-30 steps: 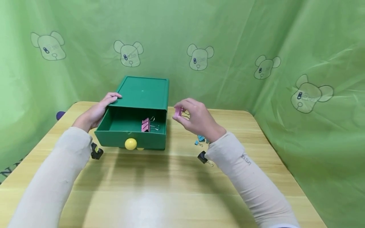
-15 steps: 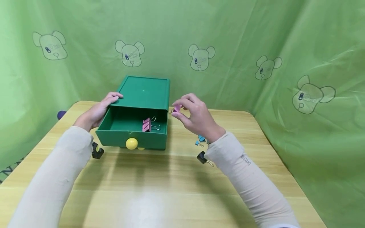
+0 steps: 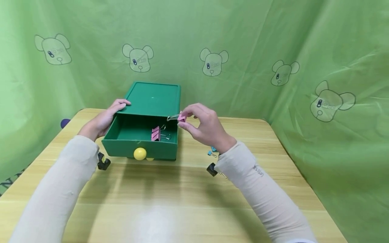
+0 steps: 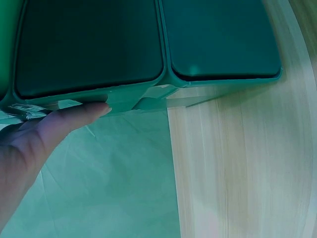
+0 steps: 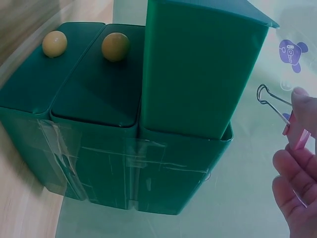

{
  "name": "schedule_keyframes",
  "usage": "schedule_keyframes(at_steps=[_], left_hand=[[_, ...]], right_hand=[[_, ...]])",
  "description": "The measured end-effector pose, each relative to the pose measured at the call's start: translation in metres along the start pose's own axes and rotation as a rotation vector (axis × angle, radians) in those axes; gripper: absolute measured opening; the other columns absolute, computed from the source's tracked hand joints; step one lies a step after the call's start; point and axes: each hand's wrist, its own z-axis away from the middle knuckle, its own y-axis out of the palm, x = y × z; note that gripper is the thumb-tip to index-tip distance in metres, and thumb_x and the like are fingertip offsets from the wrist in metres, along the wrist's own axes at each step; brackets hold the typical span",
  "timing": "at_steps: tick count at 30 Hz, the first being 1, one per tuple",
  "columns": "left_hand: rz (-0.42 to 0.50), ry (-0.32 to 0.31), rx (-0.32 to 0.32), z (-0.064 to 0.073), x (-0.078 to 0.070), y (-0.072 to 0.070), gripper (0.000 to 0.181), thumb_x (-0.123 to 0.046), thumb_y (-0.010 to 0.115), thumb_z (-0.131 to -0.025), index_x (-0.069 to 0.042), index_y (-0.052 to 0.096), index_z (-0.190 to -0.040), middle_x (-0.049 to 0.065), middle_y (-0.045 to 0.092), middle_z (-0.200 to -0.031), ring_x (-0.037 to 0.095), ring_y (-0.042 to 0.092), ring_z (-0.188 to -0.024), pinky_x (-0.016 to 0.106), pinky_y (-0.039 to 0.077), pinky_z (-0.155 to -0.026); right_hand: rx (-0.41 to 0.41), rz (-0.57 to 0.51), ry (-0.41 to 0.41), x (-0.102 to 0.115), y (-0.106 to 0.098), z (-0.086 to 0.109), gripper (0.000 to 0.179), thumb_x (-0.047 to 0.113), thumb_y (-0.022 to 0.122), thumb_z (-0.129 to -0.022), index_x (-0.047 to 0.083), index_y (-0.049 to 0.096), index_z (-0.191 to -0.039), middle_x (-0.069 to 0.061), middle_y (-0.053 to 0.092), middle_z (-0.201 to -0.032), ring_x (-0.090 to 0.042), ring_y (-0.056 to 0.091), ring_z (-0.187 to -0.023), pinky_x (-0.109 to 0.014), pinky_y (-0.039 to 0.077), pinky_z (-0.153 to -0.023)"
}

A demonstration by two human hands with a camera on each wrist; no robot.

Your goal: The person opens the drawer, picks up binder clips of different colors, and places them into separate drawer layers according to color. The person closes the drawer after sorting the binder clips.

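My right hand (image 3: 205,123) pinches a pink binder clip (image 3: 182,118) between thumb and fingers, at the right edge of the pulled-out top drawer (image 3: 121,147). The clip's wire handles point left, over the drawer. Inside the drawer lies another pink binder clip (image 3: 156,133) with its silver handles to the right. My left hand (image 3: 104,116) rests on the upper left edge of the green drawer cabinet (image 3: 153,98), and a straight digit (image 4: 81,115) lies along its side in the left wrist view. The right wrist view shows the held clip (image 5: 295,131) beside the drawer.
Black binder clips lie on the wooden table, one (image 3: 103,162) by the left sleeve and one (image 3: 211,169) by the right sleeve. Small blue clips (image 3: 210,153) sit beneath the right wrist. Yellow knobs (image 3: 139,154) front the drawers. A green curtain (image 3: 243,91) stands behind.
My right hand has moved left to the drawer's edge. The pink binder clip has turned in its fingers, handles now pointing left instead of right. My left hand stays in place.
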Motion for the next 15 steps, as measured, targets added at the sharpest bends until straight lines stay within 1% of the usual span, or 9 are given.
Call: schedule_keyframes(at_steps=[5,9,15], left_hand=[[-0.001,0.003,0.001,0.0,0.001,0.001,0.021,-0.047,0.031,-0.104,-0.042,0.039,-0.122,0.013,0.001,-0.151,0.043,0.028,-0.121,0.041,0.049,-0.08],[-0.005,-0.002,0.0,0.001,0.001,0.001,0.02,-0.047,0.03,-0.104,-0.042,0.038,-0.121,0.013,0.0,-0.152,0.044,0.028,-0.122,0.041,0.048,-0.081],[-0.009,-0.003,0.0,0.001,0.0,0.001,0.02,-0.048,0.03,-0.103,-0.043,0.038,-0.121,0.014,0.0,-0.151,0.044,0.028,-0.122,0.041,0.048,-0.081]], right_hand=[[0.0,-0.015,0.008,0.0,0.004,0.001,0.021,0.006,0.079,-0.08,0.002,0.065,-0.095,-0.008,0.067,-0.095,-0.02,0.058,-0.085,-0.029,0.05,-0.074],[-0.01,-0.019,0.003,0.001,0.008,0.0,0.02,0.005,0.079,-0.08,0.001,0.066,-0.095,-0.009,0.067,-0.095,-0.017,0.058,-0.084,-0.026,0.051,-0.076],[-0.006,-0.026,0.002,0.002,0.011,-0.003,0.023,0.004,0.08,-0.079,-0.001,0.069,-0.098,-0.011,0.067,-0.098,-0.017,0.061,-0.084,-0.021,0.051,-0.079]])
